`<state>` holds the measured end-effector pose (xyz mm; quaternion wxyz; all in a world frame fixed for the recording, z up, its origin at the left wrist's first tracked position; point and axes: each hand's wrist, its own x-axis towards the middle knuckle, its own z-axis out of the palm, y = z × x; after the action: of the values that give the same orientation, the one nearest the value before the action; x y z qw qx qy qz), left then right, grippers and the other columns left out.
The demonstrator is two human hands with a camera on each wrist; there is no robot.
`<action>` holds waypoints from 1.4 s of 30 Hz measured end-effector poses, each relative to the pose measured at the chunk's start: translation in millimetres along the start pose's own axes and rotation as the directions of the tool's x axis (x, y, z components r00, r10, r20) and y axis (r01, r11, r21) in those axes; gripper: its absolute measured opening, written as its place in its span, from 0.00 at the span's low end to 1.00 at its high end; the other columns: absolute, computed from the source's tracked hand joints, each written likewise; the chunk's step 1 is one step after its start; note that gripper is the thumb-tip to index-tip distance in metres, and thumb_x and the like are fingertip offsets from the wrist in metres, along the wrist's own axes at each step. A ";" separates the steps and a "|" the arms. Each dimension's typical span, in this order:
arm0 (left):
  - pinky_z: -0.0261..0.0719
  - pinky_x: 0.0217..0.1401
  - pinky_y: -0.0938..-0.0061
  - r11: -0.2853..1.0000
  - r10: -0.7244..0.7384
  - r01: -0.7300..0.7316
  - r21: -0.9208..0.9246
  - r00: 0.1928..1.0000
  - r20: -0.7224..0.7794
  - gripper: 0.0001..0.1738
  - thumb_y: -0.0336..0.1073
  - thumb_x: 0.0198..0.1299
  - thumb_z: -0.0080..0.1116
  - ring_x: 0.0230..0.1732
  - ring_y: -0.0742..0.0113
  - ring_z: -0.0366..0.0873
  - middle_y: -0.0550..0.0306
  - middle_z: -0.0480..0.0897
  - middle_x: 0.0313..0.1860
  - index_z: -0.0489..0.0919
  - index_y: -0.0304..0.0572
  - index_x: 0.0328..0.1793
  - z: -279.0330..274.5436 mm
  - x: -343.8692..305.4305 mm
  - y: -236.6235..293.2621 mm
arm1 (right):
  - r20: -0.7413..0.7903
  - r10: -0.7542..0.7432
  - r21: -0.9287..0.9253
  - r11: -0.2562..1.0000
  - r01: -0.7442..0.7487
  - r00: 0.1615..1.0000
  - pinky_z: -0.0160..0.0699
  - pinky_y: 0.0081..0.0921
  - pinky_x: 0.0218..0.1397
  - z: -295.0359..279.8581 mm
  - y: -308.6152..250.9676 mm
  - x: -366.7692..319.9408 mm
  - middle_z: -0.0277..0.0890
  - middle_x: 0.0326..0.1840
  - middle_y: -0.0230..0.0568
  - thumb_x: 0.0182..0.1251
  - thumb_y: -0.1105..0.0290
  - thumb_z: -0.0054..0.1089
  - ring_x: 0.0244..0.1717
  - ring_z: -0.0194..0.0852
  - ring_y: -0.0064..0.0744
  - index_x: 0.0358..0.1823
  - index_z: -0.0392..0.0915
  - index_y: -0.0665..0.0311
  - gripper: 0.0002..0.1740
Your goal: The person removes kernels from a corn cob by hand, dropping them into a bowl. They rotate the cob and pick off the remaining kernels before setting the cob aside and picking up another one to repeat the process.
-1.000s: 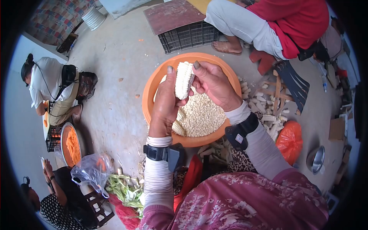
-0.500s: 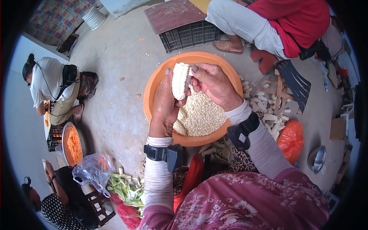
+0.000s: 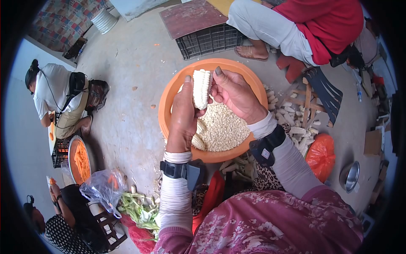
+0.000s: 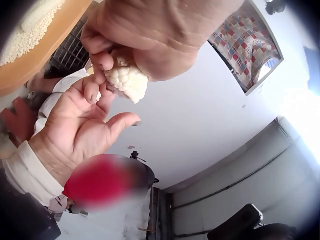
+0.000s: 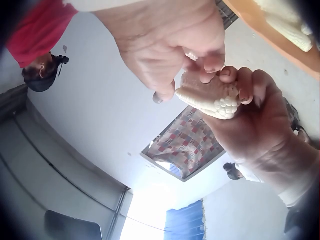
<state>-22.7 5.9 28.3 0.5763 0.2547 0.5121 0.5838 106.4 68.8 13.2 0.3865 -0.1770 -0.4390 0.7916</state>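
Over an orange basin [image 3: 253, 80], my left hand [image 3: 182, 112] grips a white corn cob [image 3: 200, 89] upright, thumb along its left side and fingers round the back. My right hand [image 3: 237, 93] is at the cob's other side, its curled fingertips against it and its thumb lifted away. The right wrist view shows a bare strip on the cob [image 5: 207, 102] beside rows of kernels. A loose pale kernel [image 5: 191, 56] shows among the right hand's fingers. Below, the basin holds a heap of loose kernels [image 3: 226, 127] and more cobs [image 3: 198, 142], partly hidden by my left hand.
Stripped cobs [image 3: 296, 122] lie right of the basin, near a red plastic bag [image 3: 320, 152] and a metal bowl [image 3: 351, 175]. Husks [image 3: 137, 209] lie at lower left. A black crate [image 3: 207, 41] stands beyond the basin, beside a seated person in red [image 3: 325, 25].
The cob tilted slightly left half a second ago and is upright again now. The right thumb stays off to the cob's side, and both hands keep nearly the same place.
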 end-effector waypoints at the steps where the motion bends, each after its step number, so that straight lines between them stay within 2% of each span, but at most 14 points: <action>1: 0.65 0.21 0.85 0.996 0.001 0.002 0.088 0.999 -0.032 0.26 0.55 0.68 0.35 0.27 0.75 0.74 0.60 0.79 0.30 0.76 0.41 0.47 1.0 0.0 -0.3 | -0.032 -0.013 -0.045 0.999 0.012 0.999 0.60 0.12 0.25 0.1 -0.6 0.0 0.66 0.25 0.28 0.68 0.50 0.51 0.24 0.59 0.13 0.33 0.73 0.64 0.21; 2: 0.65 0.21 0.85 0.996 0.001 0.002 0.087 0.999 -0.032 0.26 0.55 0.68 0.35 0.27 0.75 0.74 0.60 0.79 0.30 0.76 0.41 0.47 1.9 -0.6 -1.3 | -0.032 -0.013 -0.046 0.999 0.011 0.999 0.60 0.12 0.25 -1.2 0.1 -0.1 0.66 0.25 0.28 0.68 0.50 0.51 0.24 0.59 0.13 0.33 0.73 0.64 0.21; 4: 0.67 0.24 0.85 0.974 0.033 -0.030 0.222 0.999 -0.011 0.28 0.57 0.68 0.36 0.27 0.75 0.75 0.61 0.79 0.30 0.77 0.42 0.46 3.1 -2.5 -3.2 | -0.116 -0.005 -0.067 0.998 -0.003 0.993 0.57 0.10 0.20 -4.8 2.0 -0.2 0.65 0.23 0.28 0.68 0.49 0.51 0.21 0.58 0.12 0.31 0.73 0.64 0.22; 8: 0.67 0.25 0.85 0.960 0.048 -0.043 0.278 0.999 -0.011 0.29 0.58 0.67 0.36 0.27 0.77 0.74 0.61 0.80 0.30 0.78 0.42 0.46 3.3 -2.7 -4.4 | -0.133 -0.009 -0.096 0.995 -0.003 0.991 0.56 0.11 0.19 -2.9 1.1 -1.2 0.64 0.21 0.27 0.68 0.51 0.53 0.20 0.57 0.12 0.31 0.73 0.65 0.21; 10: 0.66 0.25 0.85 0.949 0.072 -0.069 0.307 0.997 0.001 0.29 0.59 0.67 0.36 0.26 0.78 0.73 0.62 0.79 0.28 0.78 0.43 0.44 1.6 -3.1 -4.6 | -0.142 -0.003 -0.048 0.999 -0.004 0.990 0.56 0.11 0.20 -1.8 3.0 -1.1 0.64 0.21 0.27 0.68 0.54 0.53 0.20 0.57 0.12 0.31 0.73 0.65 0.19; 19: 0.63 0.23 0.84 0.961 0.109 -0.102 0.257 0.994 -0.013 0.29 0.59 0.67 0.36 0.24 0.79 0.68 0.63 0.76 0.25 0.78 0.42 0.42 2.5 -2.4 -8.7 | -0.103 -0.022 -0.021 1.000 0.020 0.994 0.61 0.13 0.25 -5.0 6.9 0.6 0.66 0.23 0.29 0.71 0.59 0.49 0.22 0.59 0.15 0.33 0.73 0.67 0.16; 32: 0.59 0.20 0.85 0.946 0.134 -0.126 0.298 0.991 -0.006 0.29 0.59 0.67 0.36 0.21 0.81 0.65 0.67 0.72 0.23 0.78 0.43 0.38 -0.2 -3.6 -7.7 | -0.070 0.015 -0.015 1.000 -0.017 0.997 0.64 0.15 0.29 -6.3 3.9 -0.8 0.68 0.27 0.31 0.73 0.63 0.44 0.25 0.61 0.17 0.40 0.73 0.69 0.15; 35: 0.59 0.19 0.85 0.949 0.105 -0.098 0.300 0.994 -0.008 0.28 0.58 0.68 0.35 0.21 0.80 0.66 0.65 0.73 0.23 0.78 0.43 0.41 -0.3 -3.7 -6.1 | -0.049 0.014 -0.010 1.000 -0.014 0.999 0.64 0.15 0.30 -8.0 5.7 -0.4 0.68 0.28 0.32 0.73 0.63 0.44 0.26 0.61 0.17 0.41 0.73 0.69 0.15; 37: 0.60 0.19 0.84 0.997 0.029 -0.029 0.072 1.000 0.003 0.28 0.57 0.68 0.34 0.20 0.79 0.67 0.62 0.75 0.24 0.76 0.42 0.44 0.3 -1.6 -5.2 | -0.074 0.008 0.089 0.996 -0.001 0.997 0.64 0.15 0.31 -6.1 5.9 -1.2 0.68 0.29 0.31 0.73 0.64 0.43 0.27 0.61 0.17 0.42 0.73 0.69 0.15; 42: 0.61 0.18 0.84 0.992 0.051 -0.048 0.116 0.998 -0.023 0.28 0.57 0.69 0.33 0.20 0.78 0.68 0.59 0.76 0.25 0.75 0.41 0.47 7.2 -4.6 -1.2 | -0.072 -0.001 0.110 0.994 0.009 0.997 0.64 0.16 0.32 -3.7 4.2 -0.5 0.67 0.30 0.30 0.72 0.62 0.45 0.27 0.61 0.17 0.43 0.73 0.69 0.15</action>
<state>-14.9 3.6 31.1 0.5394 0.2926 0.5460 0.5704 107.1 69.1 7.6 0.4131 -0.1829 -0.3808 0.8068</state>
